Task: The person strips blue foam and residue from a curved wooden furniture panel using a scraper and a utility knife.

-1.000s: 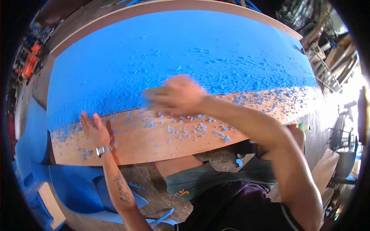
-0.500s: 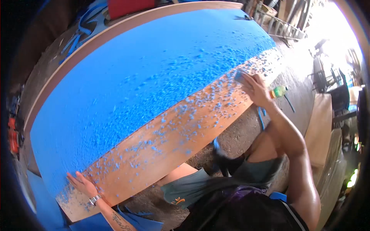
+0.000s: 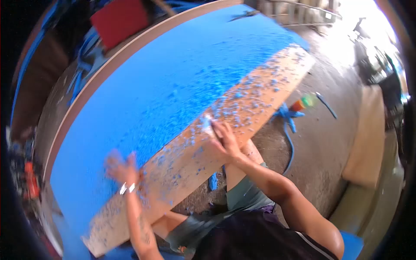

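Observation:
A large blue sheet (image 3: 112,117) lies in front of me, with a long wooden board (image 3: 182,186) along its near edge. Small blue crumbs (image 3: 255,95) are scattered across both. My right hand (image 3: 224,141) is closed around a small pale-blue block (image 3: 207,123) at the middle of the board; the block is blurred and partly hidden by the fingers. Over the sheet at the board's left part is my left hand (image 3: 122,168), smeared by motion, with thumb and fingers apart and nothing seen in it.
A raised wooden rim (image 3: 82,97) curves along the sheet's far side. Near the far right corner lies a dark tool (image 3: 245,15). A green-capped bottle (image 3: 303,102) and blue strips (image 3: 289,147) are on the floor at right. Behind the rim stands a red panel (image 3: 119,22).
My right hand has swept left and nearer along the board with the block. The left hand has moved right and farther up the sheet. The camera view has shifted.

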{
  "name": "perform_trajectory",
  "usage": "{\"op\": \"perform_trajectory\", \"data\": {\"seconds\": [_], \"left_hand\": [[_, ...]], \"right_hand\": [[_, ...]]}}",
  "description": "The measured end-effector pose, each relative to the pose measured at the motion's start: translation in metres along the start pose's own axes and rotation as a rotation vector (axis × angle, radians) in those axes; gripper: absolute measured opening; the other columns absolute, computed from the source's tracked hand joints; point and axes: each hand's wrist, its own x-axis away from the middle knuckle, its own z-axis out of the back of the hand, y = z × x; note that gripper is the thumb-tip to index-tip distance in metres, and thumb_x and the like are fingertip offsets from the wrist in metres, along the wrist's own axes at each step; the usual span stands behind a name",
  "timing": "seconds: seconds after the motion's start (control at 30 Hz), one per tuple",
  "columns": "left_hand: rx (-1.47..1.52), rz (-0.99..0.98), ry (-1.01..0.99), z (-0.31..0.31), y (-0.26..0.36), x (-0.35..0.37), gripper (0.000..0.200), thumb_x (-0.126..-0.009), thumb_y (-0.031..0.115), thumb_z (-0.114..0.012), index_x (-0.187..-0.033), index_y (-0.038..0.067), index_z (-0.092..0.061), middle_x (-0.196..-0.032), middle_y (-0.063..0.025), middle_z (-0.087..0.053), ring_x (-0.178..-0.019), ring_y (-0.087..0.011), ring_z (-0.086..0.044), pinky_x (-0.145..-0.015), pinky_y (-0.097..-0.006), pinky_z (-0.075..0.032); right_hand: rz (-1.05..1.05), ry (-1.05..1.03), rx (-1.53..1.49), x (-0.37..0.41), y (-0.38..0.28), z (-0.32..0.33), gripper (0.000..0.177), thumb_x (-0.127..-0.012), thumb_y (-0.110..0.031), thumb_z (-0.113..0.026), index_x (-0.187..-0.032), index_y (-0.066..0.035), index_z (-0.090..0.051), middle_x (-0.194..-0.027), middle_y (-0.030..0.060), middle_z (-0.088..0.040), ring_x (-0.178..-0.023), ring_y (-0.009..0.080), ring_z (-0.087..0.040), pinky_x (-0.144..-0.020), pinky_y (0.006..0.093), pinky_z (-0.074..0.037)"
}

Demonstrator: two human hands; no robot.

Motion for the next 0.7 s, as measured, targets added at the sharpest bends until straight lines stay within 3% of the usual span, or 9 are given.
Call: {"op": "perform_trajectory", "data": {"seconds": [0.03, 0.07, 0.2, 0.33, 0.37, 0.5, 0.57, 0.63, 0.7], "left_hand": [[0.019, -0.063, -0.087, 0.026, 0.060, -0.003, 0.086, -0.079, 0.067, -0.048, -0.137, 0.005, -0.037, -0.142, -0.0230, -0.033, -0.131, -0.0467, -0.023, -0.100, -0.0667, -0.015], [0.071, -0.206, 0.012, 0.015, 0.094, -0.001, 0.089, -0.077, 0.068, -0.050, -0.137, 0.004, -0.036, -0.140, -0.0255, -0.033, -0.130, -0.0492, -0.024, -0.101, -0.0670, -0.013], [0.259, -0.427, -0.005, 0.022, 0.195, 0.007, 0.083, -0.081, 0.062, -0.048, -0.139, 0.005, -0.035, -0.146, -0.0237, -0.026, -0.136, -0.0418, -0.017, -0.106, -0.0626, -0.007], [0.246, -0.521, -0.072, 0.019, 0.199, 0.005, 0.074, -0.084, 0.059, -0.045, -0.139, 0.011, -0.037, -0.149, -0.0165, -0.024, -0.138, -0.0366, -0.016, -0.108, -0.0591, -0.003], [0.240, -0.544, -0.081, 0.018, 0.198, 0.007, 0.072, -0.085, 0.059, -0.044, -0.139, 0.012, -0.038, -0.149, -0.0147, -0.025, -0.139, -0.0357, -0.017, -0.109, -0.0586, -0.003], [0.215, -0.532, -0.031, 0.017, 0.201, 0.006, 0.070, -0.085, 0.057, -0.047, -0.139, 0.015, -0.039, -0.150, -0.0122, -0.023, -0.139, -0.0343, -0.016, -0.109, -0.0567, -0.003], [0.181, -0.539, -0.040, 0.018, 0.201, 0.005, 0.071, -0.085, 0.059, -0.046, -0.140, 0.016, -0.037, -0.150, -0.0115, -0.024, -0.139, -0.0344, -0.017, -0.109, -0.0571, -0.004], [0.178, -0.523, -0.056, 0.021, 0.203, 0.005, 0.071, -0.085, 0.059, -0.045, -0.141, 0.016, -0.037, -0.150, -0.0112, -0.024, -0.139, -0.0343, -0.017, -0.109, -0.0573, -0.005], [0.181, -0.510, -0.055, 0.022, 0.204, 0.004, 0.072, -0.084, 0.060, -0.046, -0.141, 0.016, -0.037, -0.150, -0.0110, -0.022, -0.139, -0.0342, -0.017, -0.109, -0.0579, -0.004]], "right_hand": [[-0.018, 0.004, -0.068, 0.002, 0.003, -0.005, 0.057, -0.087, -0.015, -0.060, -0.138, -0.005, -0.036, -0.113, 0.0167, -0.045, -0.104, 0.0298, -0.048, -0.095, 0.0374, -0.040], [-0.100, 0.062, -0.325, 0.005, 0.009, -0.012, 0.059, -0.086, -0.010, -0.060, -0.138, -0.003, -0.034, -0.119, 0.0171, -0.041, -0.112, 0.0281, -0.046, -0.100, 0.0359, -0.038], [-0.142, -0.037, -0.255, -0.005, -0.005, 0.001, 0.060, -0.085, -0.014, -0.062, -0.137, -0.001, -0.035, -0.118, 0.0182, -0.042, -0.114, 0.0310, -0.046, -0.099, 0.0378, -0.038], [0.134, -0.189, 0.219, -0.036, 0.012, 0.041, 0.062, -0.077, -0.025, -0.070, -0.133, -0.013, -0.046, -0.100, 0.0177, -0.047, -0.090, 0.0309, -0.048, -0.080, 0.0427, -0.041], [0.264, -0.214, 0.382, -0.053, 0.033, 0.057, 0.064, -0.077, -0.028, -0.069, -0.135, -0.018, -0.044, -0.100, 0.0159, -0.049, -0.091, 0.0312, -0.048, -0.080, 0.0422, -0.041], [0.343, -0.282, 1.019, -0.122, 0.086, 0.134, 0.058, -0.080, -0.034, -0.063, -0.134, -0.027, -0.042, -0.097, 0.0104, -0.053, -0.093, 0.0296, -0.049, -0.077, 0.0447, -0.040], [0.246, -0.382, 1.135, -0.140, 0.119, 0.189, 0.051, -0.083, -0.036, -0.060, -0.130, -0.026, -0.045, -0.098, 0.0092, -0.055, -0.092, 0.0298, -0.050, -0.078, 0.0449, -0.040], [-0.071, -0.092, 1.277, -0.143, 0.145, 0.251, 0.045, -0.087, -0.035, -0.055, -0.130, -0.028, -0.045, -0.106, 0.0072, -0.057, -0.093, 0.0307, -0.052, -0.079, 0.0456, -0.041], [-0.221, -0.113, 1.145, -0.147, 0.110, 0.233, 0.049, -0.088, -0.032, -0.054, -0.134, -0.031, -0.040, -0.114, 0.0077, -0.055, -0.095, 0.0305, -0.052, -0.081, 0.0467, -0.040]]}}
